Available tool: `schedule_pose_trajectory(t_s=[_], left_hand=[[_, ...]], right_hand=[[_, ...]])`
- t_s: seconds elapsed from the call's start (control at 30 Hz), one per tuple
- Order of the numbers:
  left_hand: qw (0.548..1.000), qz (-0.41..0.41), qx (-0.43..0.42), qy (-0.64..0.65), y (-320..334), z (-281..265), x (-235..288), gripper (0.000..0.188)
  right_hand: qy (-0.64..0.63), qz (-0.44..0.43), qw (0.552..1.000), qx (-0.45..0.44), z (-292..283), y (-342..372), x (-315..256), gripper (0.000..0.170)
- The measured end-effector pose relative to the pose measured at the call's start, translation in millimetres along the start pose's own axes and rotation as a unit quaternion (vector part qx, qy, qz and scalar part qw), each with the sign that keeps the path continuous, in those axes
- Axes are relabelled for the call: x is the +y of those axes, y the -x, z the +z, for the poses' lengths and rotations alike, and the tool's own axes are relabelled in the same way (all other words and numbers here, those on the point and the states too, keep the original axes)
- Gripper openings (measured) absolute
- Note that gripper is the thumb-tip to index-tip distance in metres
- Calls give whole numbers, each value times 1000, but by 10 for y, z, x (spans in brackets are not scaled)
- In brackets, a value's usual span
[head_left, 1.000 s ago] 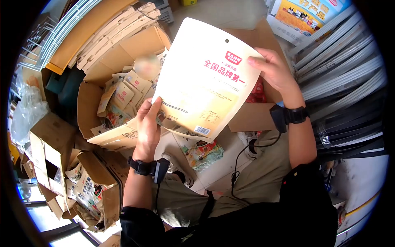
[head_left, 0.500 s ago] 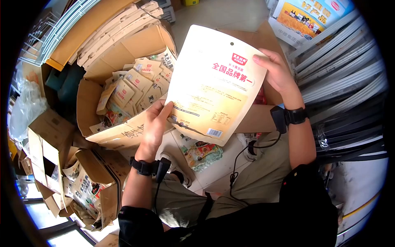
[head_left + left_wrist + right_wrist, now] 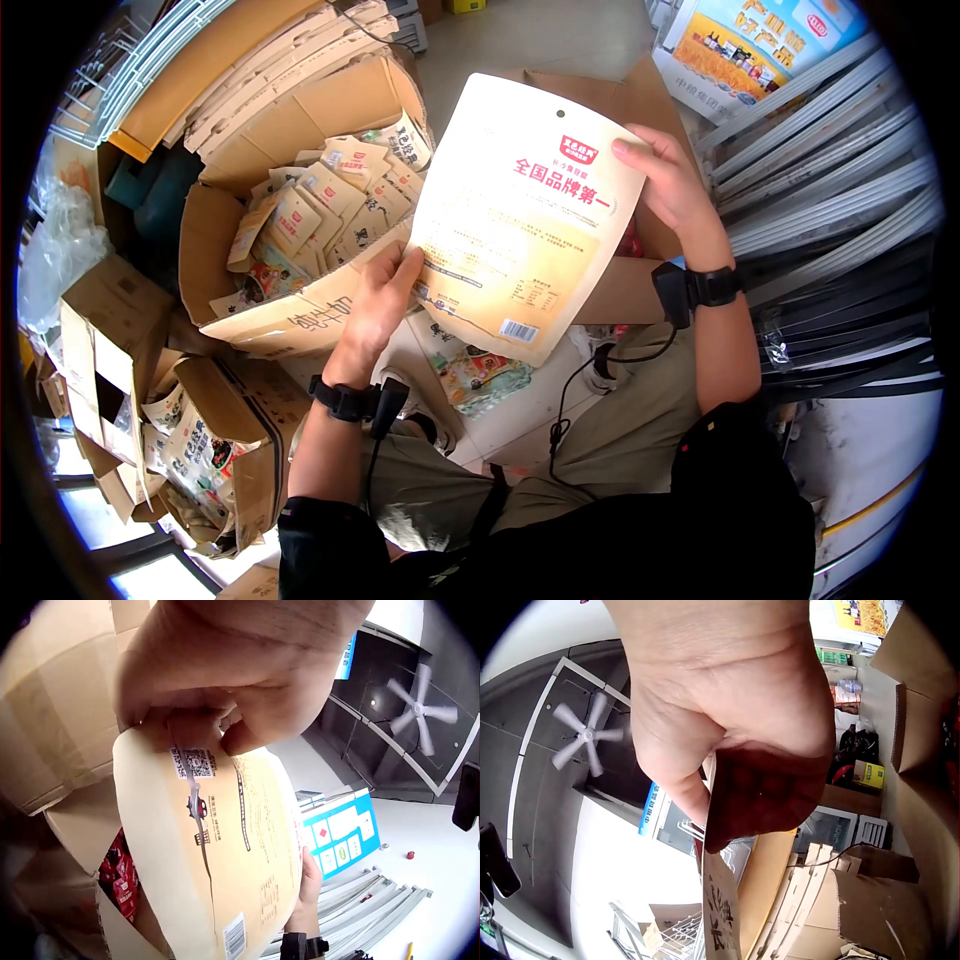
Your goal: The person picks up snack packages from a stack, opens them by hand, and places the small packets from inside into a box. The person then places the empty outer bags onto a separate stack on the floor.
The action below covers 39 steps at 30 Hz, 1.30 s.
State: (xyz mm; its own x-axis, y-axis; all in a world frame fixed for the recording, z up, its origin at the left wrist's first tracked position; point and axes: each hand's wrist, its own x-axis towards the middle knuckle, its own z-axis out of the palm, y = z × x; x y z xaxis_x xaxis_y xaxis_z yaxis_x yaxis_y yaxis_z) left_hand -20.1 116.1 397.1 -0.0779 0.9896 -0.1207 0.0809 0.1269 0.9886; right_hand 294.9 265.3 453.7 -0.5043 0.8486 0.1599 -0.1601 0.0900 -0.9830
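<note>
A large flat cream packaging bag (image 3: 520, 220), printed with red lettering, a barcode and a small hole near its top edge, is held up over the lap. My left hand (image 3: 385, 290) pinches its lower left edge between thumb and fingers. At the upper right edge, my right hand (image 3: 668, 180) grips it with the thumb on the printed face and the fingers behind. A dark crease line runs down the bag near the QR code in the left wrist view. From the right wrist, the bag appears nearly edge-on below the thumb.
To the left, a cardboard box (image 3: 270, 330) holds several smaller bags (image 3: 325, 205). Another box (image 3: 262, 480) with bags stands lower left. Red packets (image 3: 118, 877) lie in a box behind the held bag. Green-and-red bags (image 3: 480, 375) lie on the floor; white rails (image 3: 830, 160) line the right.
The bag and both hands have come down slightly, and the bag's face has tilted so its print shows less glare. Both hands keep their hold on the same edges.
</note>
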Motion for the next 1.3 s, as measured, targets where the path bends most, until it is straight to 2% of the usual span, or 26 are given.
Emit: schedule_pose_trajectory(t_s=[0.37,0.5,0.53,0.57,0.6,0.67,0.73,0.77,0.8,0.87,0.9,0.93,0.97,1.0,1.03,1.07,1.1,1.17,1.23,1.27,1.3], left_hand=[[999,-8,3,-45,-12,-42,-40,28],[998,-12,5,-61,-75,-75,-259,34],[978,82,55,-184,-67,-18,-313,44],[931,173,104,-303,-53,38,-338,58],[925,145,53,-348,49,82,-77,80],[877,252,34,-408,74,139,-25,85],[940,223,-94,-240,151,208,49,93],[954,231,-131,-143,171,266,-16,98],[972,150,-157,-95,291,343,133,96],[955,224,-147,-129,264,435,42,80],[956,221,-144,-130,252,407,-17,80],[964,184,-138,-130,233,377,-74,67],[972,147,-133,-129,218,351,-99,55],[972,147,-133,-128,214,331,-99,55],[989,73,-94,-92,214,312,-97,43],[997,-2,-54,-54,215,288,-94,34],[998,-51,-44,-15,219,234,-50,33],[998,-63,-20,15,262,122,77,34],[992,-58,33,104,265,15,42,35],[983,-45,64,166,251,-42,-43,36],[978,-35,75,194,216,-152,-147,34]], right_hand=[[-6,12,1000,-5,50,44,-30,25],[-6,8,1000,27,154,43,-24,24],[3,3,999,48,216,52,-29,23],[1,2,999,43,278,64,-37,23],[11,38,998,39,345,84,-48,22],[13,78,995,65,591,126,-39,21],[-41,97,993,52,871,204,-76,22],[-46,82,995,38,1013,229,-24,23],[-35,106,994,9,1137,270,-61,24],[-22,95,995,-32,1286,288,128,25],[45,47,994,-87,1283,277,226,28],[45,49,994,-89,1285,270,287,28],[-34,86,990,-105,1290,252,319,30],[-112,122,979,-120,1294,228,324,32],[-140,162,967,-135,1258,199,268,35],[-122,145,970,-155,1182,178,252,34],[-47,105,983,-141,1128,162,226,31],[86,21,991,-96,996,133,311,21],[310,-44,950,-15,867,99,345,27],[417,-93,904,26,803,81,395,32],[437,-86,895,33,676,49,528,36]])
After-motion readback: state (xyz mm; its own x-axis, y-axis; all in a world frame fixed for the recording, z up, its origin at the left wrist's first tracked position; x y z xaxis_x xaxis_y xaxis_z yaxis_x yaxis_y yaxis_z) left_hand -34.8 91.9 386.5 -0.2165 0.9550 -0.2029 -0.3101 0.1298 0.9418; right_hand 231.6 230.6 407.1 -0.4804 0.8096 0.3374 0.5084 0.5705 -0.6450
